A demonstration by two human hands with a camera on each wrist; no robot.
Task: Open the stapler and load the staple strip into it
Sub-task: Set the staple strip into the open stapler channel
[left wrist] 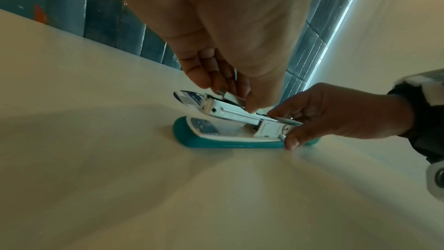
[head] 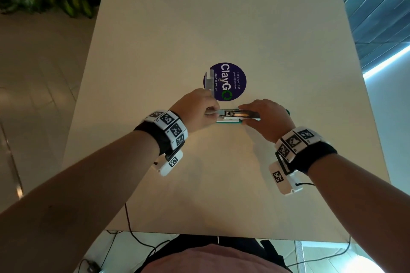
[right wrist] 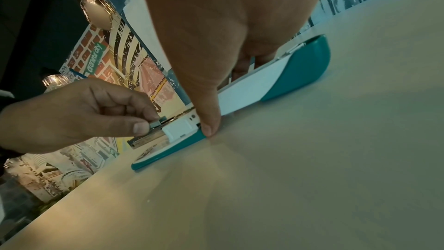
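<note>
A teal and white stapler (head: 235, 120) lies opened flat on the table, its metal magazine (head: 233, 113) facing up. Its top cover (right wrist: 288, 75) is swung back to the right. My left hand (head: 214, 112) pinches a short grey staple strip (left wrist: 231, 98) between thumb and fingertips, right over the magazine's left end (left wrist: 216, 108). The strip (right wrist: 156, 124) touches the channel there. My right hand (head: 246, 115) grips the stapler near its hinge, fingers over the magazine's rear and thumb (right wrist: 207, 123) against the teal base (left wrist: 216, 143).
A round dark-blue sticker (head: 233, 82) is on the beige table (head: 199, 29) just beyond the stapler. A small pale box-like item (head: 209, 83) lies on its left side. Cables hang below the near table edge (head: 199, 232). Plants stand far left.
</note>
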